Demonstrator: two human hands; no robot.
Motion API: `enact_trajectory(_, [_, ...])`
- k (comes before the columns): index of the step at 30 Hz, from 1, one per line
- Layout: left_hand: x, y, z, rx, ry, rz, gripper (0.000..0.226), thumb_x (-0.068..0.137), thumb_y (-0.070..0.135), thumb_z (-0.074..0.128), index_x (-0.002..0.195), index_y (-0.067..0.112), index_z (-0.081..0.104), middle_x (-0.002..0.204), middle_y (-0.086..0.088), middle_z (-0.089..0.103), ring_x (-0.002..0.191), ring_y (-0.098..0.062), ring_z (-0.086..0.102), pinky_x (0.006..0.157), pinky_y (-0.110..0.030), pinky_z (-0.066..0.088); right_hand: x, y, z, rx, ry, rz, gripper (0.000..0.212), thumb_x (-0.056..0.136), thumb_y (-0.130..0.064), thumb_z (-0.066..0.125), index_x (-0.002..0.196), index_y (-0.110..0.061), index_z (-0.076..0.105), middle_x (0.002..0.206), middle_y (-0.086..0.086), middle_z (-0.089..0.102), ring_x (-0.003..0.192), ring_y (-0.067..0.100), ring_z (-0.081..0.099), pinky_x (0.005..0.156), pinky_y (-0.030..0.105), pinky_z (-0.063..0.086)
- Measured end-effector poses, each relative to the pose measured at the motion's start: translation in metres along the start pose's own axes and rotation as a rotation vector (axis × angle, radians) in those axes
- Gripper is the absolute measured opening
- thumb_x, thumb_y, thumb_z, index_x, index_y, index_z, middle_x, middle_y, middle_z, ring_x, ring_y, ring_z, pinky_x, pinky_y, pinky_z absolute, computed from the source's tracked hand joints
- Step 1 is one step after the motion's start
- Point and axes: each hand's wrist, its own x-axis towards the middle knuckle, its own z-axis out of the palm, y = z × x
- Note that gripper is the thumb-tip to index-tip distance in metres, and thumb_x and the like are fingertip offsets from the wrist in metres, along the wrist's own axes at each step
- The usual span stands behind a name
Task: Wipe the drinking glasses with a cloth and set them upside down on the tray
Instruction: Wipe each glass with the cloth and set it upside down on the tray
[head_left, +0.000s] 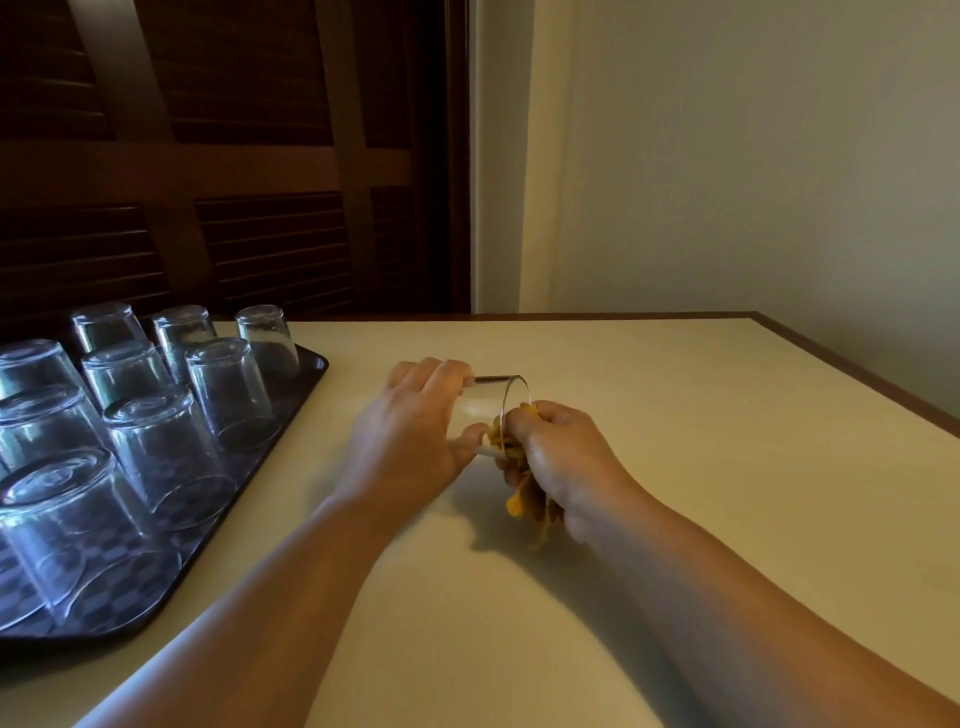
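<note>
Fingers of the left hand (410, 436) hug a clear round glass (488, 402); the right hand (563, 452) squeezes a yellow cloth (524, 501).

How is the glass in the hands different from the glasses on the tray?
The held glass is tipped sideways in the left hand; the tray glasses stand upside down. The held glass has a yellow cloth at its mouth; the tray glasses have none. All are clear.

One table (675, 467) — ten glasses (228, 395) in all.
Nine stand upturned on the single tray (306, 371) at the table's left edge; the tenth glass (488, 408) is between two hands — left hand (410, 436), right hand (566, 457) — with one cloth (524, 499).
</note>
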Motion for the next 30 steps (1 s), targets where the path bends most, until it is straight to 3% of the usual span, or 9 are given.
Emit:
enact_trajectory(6, [-0.001, -0.01, -0.007, -0.272, -0.175, 0.006, 0.065, 0.069, 0.045, 0.088, 0.124, 0.022, 0.06, 0.111, 0.01, 0.064, 0.097, -0.01, 0.063, 0.076, -0.034, 0.057, 0.006, -0.004, -0.021, -0.631, 0.086, -0.879, 0.007, 0.084, -0.022, 0.061, 0.078, -0.023, 0.058, 0.063, -0.006, 0.055, 0.059, 0.013, 0.052, 0.051, 0.029, 0.041])
enact_trajectory(8, [-0.001, -0.006, -0.007, -0.218, -0.128, -0.002, 0.058, 0.071, 0.046, 0.087, 0.118, 0.022, 0.061, 0.103, 0.011, 0.063, 0.089, -0.011, 0.061, 0.069, -0.038, 0.057, 0.004, 0.001, -0.017, -0.506, 0.138, -0.736, 0.009, 0.085, -0.021, 0.061, 0.077, -0.018, 0.059, 0.064, -0.003, 0.058, 0.058, 0.014, 0.053, 0.051, 0.033, 0.046])
enact_trajectory(11, [0.002, 0.005, -0.003, -0.008, -0.02, -0.054, 0.049, 0.082, 0.037, 0.081, 0.122, 0.02, 0.058, 0.114, 0.004, 0.062, 0.102, -0.015, 0.056, 0.068, -0.029, 0.05, -0.005, 0.0, -0.002, 0.005, 0.028, -0.04, 0.016, 0.093, -0.023, 0.06, 0.084, -0.011, 0.067, 0.073, 0.01, 0.065, 0.058, 0.022, 0.059, 0.05, 0.035, 0.053])
enact_trajectory(13, [0.003, 0.004, -0.001, -0.002, -0.002, -0.077, 0.051, 0.083, 0.034, 0.081, 0.125, 0.021, 0.057, 0.12, 0.004, 0.06, 0.107, -0.014, 0.054, 0.071, -0.026, 0.046, -0.007, -0.003, -0.001, -0.013, -0.009, 0.021, 0.015, 0.094, -0.022, 0.06, 0.087, -0.011, 0.067, 0.072, 0.011, 0.066, 0.057, 0.023, 0.059, 0.05, 0.032, 0.052])
enact_trajectory(17, [0.001, -0.014, -0.003, -0.237, -0.131, -0.026, 0.069, 0.07, 0.04, 0.091, 0.127, 0.021, 0.058, 0.12, 0.007, 0.061, 0.105, -0.012, 0.061, 0.078, -0.032, 0.057, 0.002, -0.003, -0.016, -0.56, 0.108, -0.806, 0.009, 0.083, -0.017, 0.064, 0.077, -0.019, 0.058, 0.063, -0.006, 0.054, 0.058, 0.014, 0.052, 0.049, 0.024, 0.041])
enact_trajectory(19, [-0.001, -0.012, -0.003, -0.302, -0.161, -0.025, 0.065, 0.069, 0.046, 0.088, 0.123, 0.022, 0.061, 0.112, 0.01, 0.064, 0.098, -0.012, 0.064, 0.077, -0.038, 0.058, 0.005, -0.001, -0.02, -0.619, 0.096, -0.902, 0.009, 0.084, -0.018, 0.062, 0.077, -0.02, 0.058, 0.062, -0.008, 0.053, 0.057, 0.013, 0.051, 0.048, 0.024, 0.04])
enact_trajectory(23, [0.001, 0.001, 0.002, -0.051, -0.005, -0.064, 0.05, 0.078, 0.035, 0.084, 0.12, 0.02, 0.06, 0.113, 0.005, 0.063, 0.101, -0.017, 0.058, 0.071, -0.03, 0.05, -0.003, -0.001, -0.007, 0.09, -0.008, -0.023, 0.017, 0.093, -0.021, 0.058, 0.083, -0.011, 0.067, 0.07, 0.007, 0.064, 0.059, 0.02, 0.057, 0.049, 0.032, 0.05])
enact_trajectory(25, [0.002, 0.001, 0.003, 0.016, -0.011, -0.074, 0.051, 0.08, 0.032, 0.083, 0.123, 0.02, 0.06, 0.119, 0.004, 0.061, 0.108, -0.016, 0.054, 0.075, -0.025, 0.043, -0.003, 0.0, -0.002, 0.073, -0.056, 0.097, 0.019, 0.095, -0.021, 0.058, 0.087, -0.007, 0.069, 0.07, 0.011, 0.065, 0.057, 0.021, 0.057, 0.05, 0.032, 0.048])
enact_trajectory(30, [0.0, -0.015, -0.006, -0.224, -0.176, 0.002, 0.067, 0.071, 0.036, 0.091, 0.128, 0.022, 0.059, 0.121, 0.008, 0.062, 0.11, -0.013, 0.059, 0.083, -0.037, 0.058, 0.009, -0.001, -0.015, -0.54, 0.069, -0.761, 0.009, 0.085, -0.016, 0.064, 0.078, -0.02, 0.062, 0.066, -0.004, 0.059, 0.062, 0.014, 0.055, 0.053, 0.029, 0.043])
